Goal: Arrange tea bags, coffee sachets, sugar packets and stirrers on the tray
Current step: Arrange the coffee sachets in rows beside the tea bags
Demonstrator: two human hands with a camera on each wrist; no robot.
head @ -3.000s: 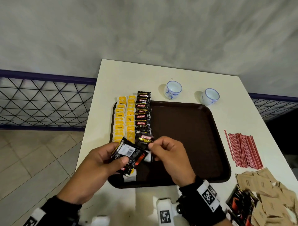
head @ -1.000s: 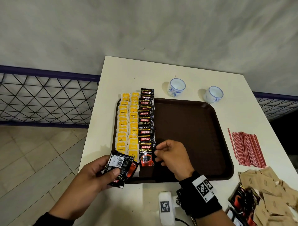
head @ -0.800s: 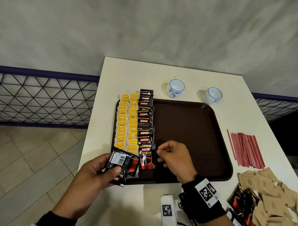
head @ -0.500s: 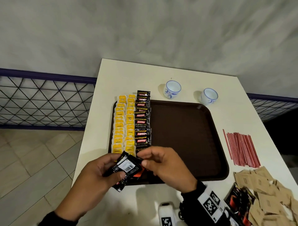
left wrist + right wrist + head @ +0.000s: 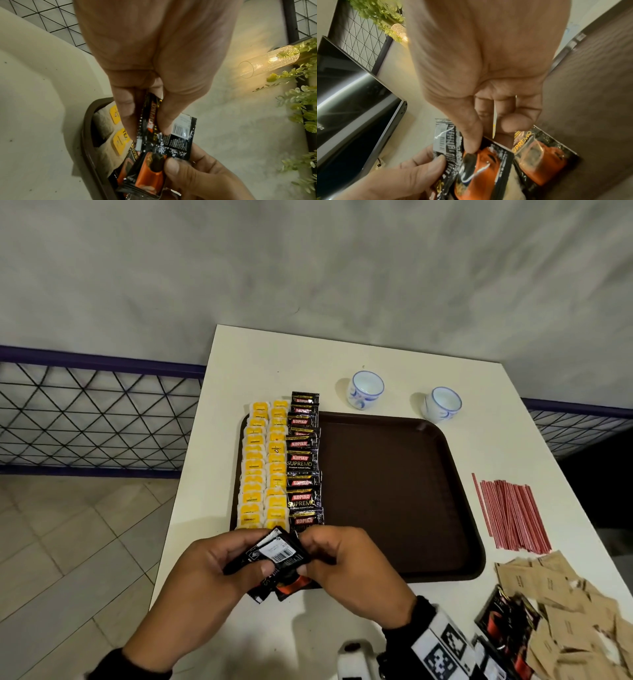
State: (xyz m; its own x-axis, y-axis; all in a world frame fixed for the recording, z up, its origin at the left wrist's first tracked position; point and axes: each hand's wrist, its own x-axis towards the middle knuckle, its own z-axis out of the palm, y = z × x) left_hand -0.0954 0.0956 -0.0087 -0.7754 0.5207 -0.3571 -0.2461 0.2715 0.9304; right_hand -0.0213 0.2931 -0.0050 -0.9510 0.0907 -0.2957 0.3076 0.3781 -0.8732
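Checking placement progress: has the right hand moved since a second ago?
Yes. The right hand has come back from the tray's sachet column toward the near edge, and now pinches a sachet from the left hand's stack.

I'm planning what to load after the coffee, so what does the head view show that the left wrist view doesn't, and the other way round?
Only the head view shows the red stirrers and brown sugar packets waiting on the table right of the tray, plus two cups. Only the left wrist view shows the orange cup print on the front of the coffee sachets and a lit glass lamp. Both show the left hand and right hand gripping the sachets beside the yellow tea bags.
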